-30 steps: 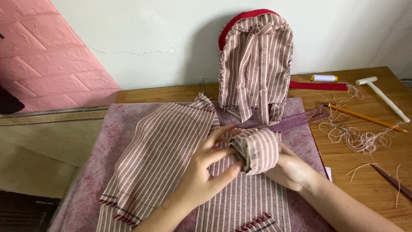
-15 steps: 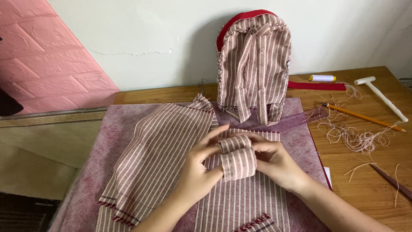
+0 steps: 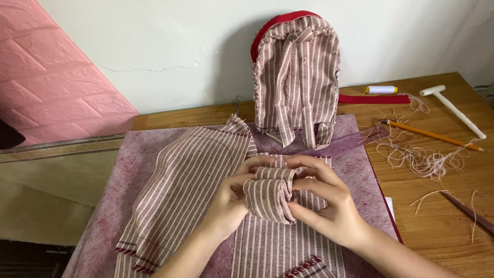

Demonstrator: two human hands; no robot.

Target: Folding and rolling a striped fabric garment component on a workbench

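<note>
**Striped fabric roll, held in two hands over felt mat**

Change since the earlier frames: the rolled striped piece is sitting lower and more centred than a second ago, and both hands are now closing around it from either side instead of the right hand cupping it from below.

Left hand: fingers are curling over the top and left end of the roll, thumb pressing against its side, gripping it.

Right hand: fingers are bending over the top right edge while the thumb is pinching the cloth from the front.

Roll: it is being held just above a flat striped panel lying on the purple felt mat.

Surroundings: a larger striped fabric piece is lying to the left on the mat; a striped backpack with red trim is standing upright against the wall. On the wooden table to the right are lying loose threads, an orange pencil, a white mallet and a white thread spool.
</note>
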